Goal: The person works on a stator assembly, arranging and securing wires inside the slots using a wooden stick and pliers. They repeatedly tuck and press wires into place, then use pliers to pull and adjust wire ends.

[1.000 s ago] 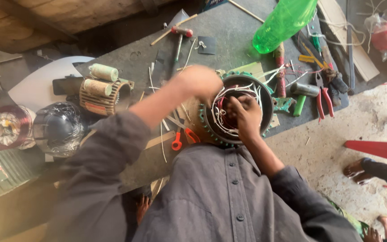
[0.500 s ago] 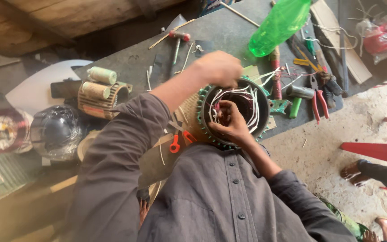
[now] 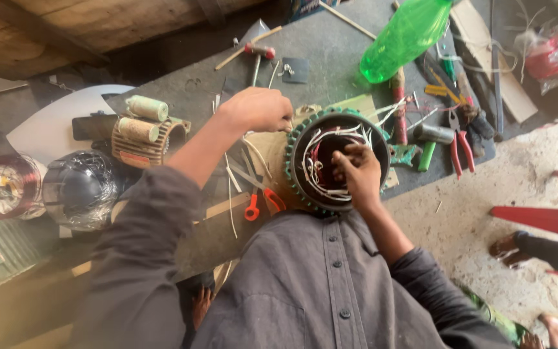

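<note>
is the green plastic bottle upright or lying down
Lying down: the green plastic bottle rests on its side across the worktable, among the tools.

Right hand (image 3: 355, 173) inside motor stator (image 3: 336, 161), left hand (image 3: 258, 110) gripping rim

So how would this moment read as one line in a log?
left hand: gripping motor ring rim | right hand: inside ring, on white wires | scissors: beside ring

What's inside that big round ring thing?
Inside the ring you can see white wires looped around, some red bits, and the right hand reaching in. The hand covers part of the inside, so what lies under it cannot be seen.
</note>
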Available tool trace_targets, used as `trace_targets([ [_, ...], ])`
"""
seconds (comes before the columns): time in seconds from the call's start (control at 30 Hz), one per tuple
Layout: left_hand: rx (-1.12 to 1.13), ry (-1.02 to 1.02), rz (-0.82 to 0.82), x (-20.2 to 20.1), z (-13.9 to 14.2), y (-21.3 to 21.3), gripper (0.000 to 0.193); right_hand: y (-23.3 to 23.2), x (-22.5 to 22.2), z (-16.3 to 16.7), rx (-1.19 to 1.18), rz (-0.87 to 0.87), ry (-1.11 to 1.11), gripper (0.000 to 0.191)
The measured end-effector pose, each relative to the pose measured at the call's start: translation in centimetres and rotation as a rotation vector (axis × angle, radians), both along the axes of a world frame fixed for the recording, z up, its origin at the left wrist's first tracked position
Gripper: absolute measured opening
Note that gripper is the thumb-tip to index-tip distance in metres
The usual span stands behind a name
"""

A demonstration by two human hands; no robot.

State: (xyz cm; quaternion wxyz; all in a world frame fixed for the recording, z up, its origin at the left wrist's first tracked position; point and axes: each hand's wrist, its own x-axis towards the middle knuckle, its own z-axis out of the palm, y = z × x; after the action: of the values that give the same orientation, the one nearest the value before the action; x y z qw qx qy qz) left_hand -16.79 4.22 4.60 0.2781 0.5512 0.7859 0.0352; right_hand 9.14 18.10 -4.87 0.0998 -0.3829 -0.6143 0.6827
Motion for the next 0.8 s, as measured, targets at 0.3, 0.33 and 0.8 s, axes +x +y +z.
trace_targets([
  [0.3, 0.221, 0.611, 0.031, 7.9, 5.3, -1.8, 0.008, 0.2, 0.0, 2.0, 0.308, 0.278, -0.234, 0.026],
  [0.33, 0.181, 0.632, -0.088, 10.1, 5.8, -3.0, 0.016, 0.3, -0.2, 2.2, 0.302, 0.272, -0.246, 0.026],
  [0.8, 0.543, -0.012, 0.182, 21.8, 3.2, -7.9, 0.041, 0.7, -2.2, 8.0, 1.350, 0.917, 0.086, 0.012],
])
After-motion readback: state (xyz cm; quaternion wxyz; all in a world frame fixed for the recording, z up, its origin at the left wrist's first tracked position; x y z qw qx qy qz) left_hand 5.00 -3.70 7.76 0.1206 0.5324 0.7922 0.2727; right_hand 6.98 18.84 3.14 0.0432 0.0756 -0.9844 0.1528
